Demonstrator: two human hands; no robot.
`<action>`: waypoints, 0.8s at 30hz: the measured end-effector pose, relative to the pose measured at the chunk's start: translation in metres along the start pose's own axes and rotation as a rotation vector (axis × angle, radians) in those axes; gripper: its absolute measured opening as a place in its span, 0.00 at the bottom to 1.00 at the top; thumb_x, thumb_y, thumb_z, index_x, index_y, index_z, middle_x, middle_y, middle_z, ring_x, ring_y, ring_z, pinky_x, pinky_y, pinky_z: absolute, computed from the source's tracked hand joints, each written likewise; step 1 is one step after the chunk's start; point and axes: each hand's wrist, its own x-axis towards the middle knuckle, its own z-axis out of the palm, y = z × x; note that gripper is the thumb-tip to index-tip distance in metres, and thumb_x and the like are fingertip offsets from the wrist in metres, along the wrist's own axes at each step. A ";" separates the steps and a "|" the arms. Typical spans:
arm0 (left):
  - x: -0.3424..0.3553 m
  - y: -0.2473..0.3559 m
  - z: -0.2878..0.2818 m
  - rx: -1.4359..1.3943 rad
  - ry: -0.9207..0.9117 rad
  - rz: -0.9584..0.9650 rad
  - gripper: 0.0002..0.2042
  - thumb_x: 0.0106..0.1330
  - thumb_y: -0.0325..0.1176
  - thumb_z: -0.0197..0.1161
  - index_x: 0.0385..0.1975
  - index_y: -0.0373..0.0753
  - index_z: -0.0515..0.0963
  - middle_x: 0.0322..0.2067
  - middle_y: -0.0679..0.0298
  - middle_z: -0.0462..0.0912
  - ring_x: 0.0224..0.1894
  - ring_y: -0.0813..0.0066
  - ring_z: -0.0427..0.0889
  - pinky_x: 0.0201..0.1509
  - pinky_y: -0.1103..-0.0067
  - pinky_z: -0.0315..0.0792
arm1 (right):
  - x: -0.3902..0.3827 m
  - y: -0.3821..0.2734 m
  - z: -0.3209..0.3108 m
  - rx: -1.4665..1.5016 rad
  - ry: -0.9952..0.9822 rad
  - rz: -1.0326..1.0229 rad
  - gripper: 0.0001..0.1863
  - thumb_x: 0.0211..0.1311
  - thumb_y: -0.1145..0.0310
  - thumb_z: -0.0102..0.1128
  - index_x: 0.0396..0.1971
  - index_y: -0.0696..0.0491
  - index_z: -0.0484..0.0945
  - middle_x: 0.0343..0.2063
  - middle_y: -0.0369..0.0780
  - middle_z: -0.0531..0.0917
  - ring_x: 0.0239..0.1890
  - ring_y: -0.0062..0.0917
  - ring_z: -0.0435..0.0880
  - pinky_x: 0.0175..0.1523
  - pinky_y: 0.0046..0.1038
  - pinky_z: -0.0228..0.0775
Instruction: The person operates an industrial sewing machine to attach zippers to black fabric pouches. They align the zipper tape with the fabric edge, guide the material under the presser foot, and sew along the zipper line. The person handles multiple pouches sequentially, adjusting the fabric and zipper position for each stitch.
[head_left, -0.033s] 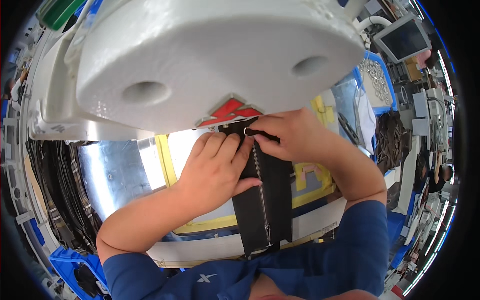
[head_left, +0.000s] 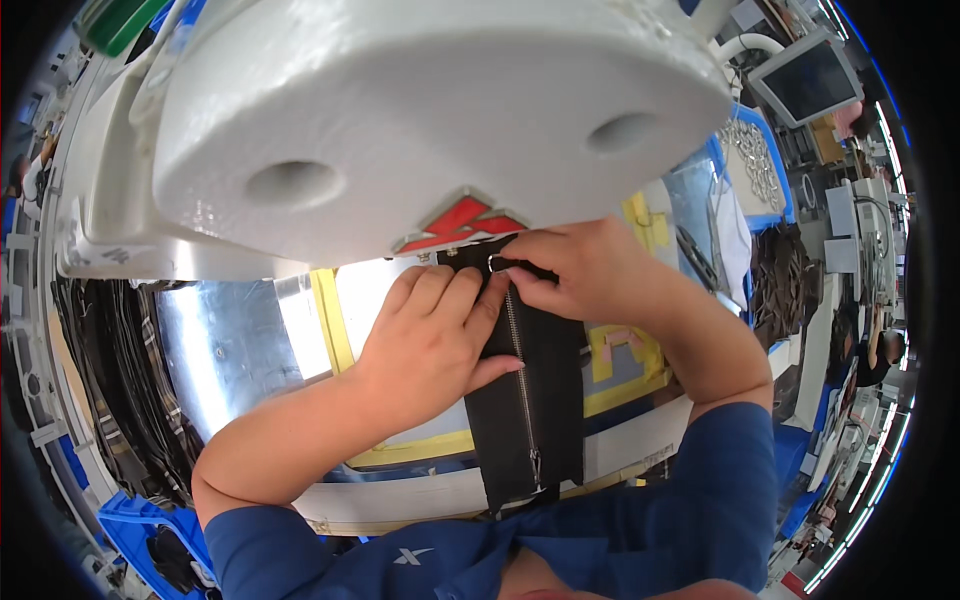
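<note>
A long black fabric piece [head_left: 555, 400] lies under the sewing machine head [head_left: 440, 120], with a metal zipper [head_left: 523, 395] down its length. The zipper's pull [head_left: 536, 468] is at the near end. My left hand [head_left: 425, 340] rests on the fabric's left side, fingers stretched forward and thumb apart beside the zipper. Its index fingertip meets my right hand [head_left: 585, 270] at the far end of the zipper. Between thumb and index finger, my right hand pinches a small black strap with a metal ring [head_left: 493, 263]. The needle area is mostly hidden behind the machine head.
Yellow tape [head_left: 330, 320] marks the worktable around the fabric. Dark fabric pieces [head_left: 120, 370] are stacked at left, above a blue crate [head_left: 150, 540]. At right are a blue tray [head_left: 755, 165] of metal rings, a heap of dark pieces [head_left: 785, 285] and a monitor [head_left: 808, 80].
</note>
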 end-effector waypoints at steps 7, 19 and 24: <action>0.003 0.002 -0.002 0.123 -0.025 0.036 0.42 0.59 0.61 0.73 0.67 0.34 0.79 0.68 0.56 0.76 0.56 0.57 0.74 0.63 0.63 0.69 | 0.012 0.000 0.006 0.009 0.025 0.147 0.05 0.61 0.70 0.67 0.30 0.56 0.84 0.31 0.45 0.85 0.34 0.45 0.86 0.39 0.43 0.80; 0.011 -0.003 -0.010 0.070 -0.050 -0.014 0.44 0.58 0.64 0.73 0.68 0.35 0.78 0.69 0.57 0.78 0.49 0.62 0.78 0.55 0.68 0.71 | 0.001 -0.002 0.010 -0.049 0.079 0.148 0.10 0.64 0.72 0.64 0.42 0.59 0.86 0.36 0.46 0.86 0.40 0.44 0.87 0.48 0.43 0.80; 0.012 -0.004 -0.011 0.036 -0.058 -0.031 0.44 0.57 0.63 0.75 0.67 0.35 0.78 0.68 0.57 0.79 0.49 0.61 0.79 0.54 0.67 0.71 | -0.020 -0.005 0.015 -0.268 0.051 -0.078 0.21 0.61 0.70 0.63 0.53 0.63 0.84 0.42 0.43 0.86 0.43 0.37 0.87 0.49 0.38 0.82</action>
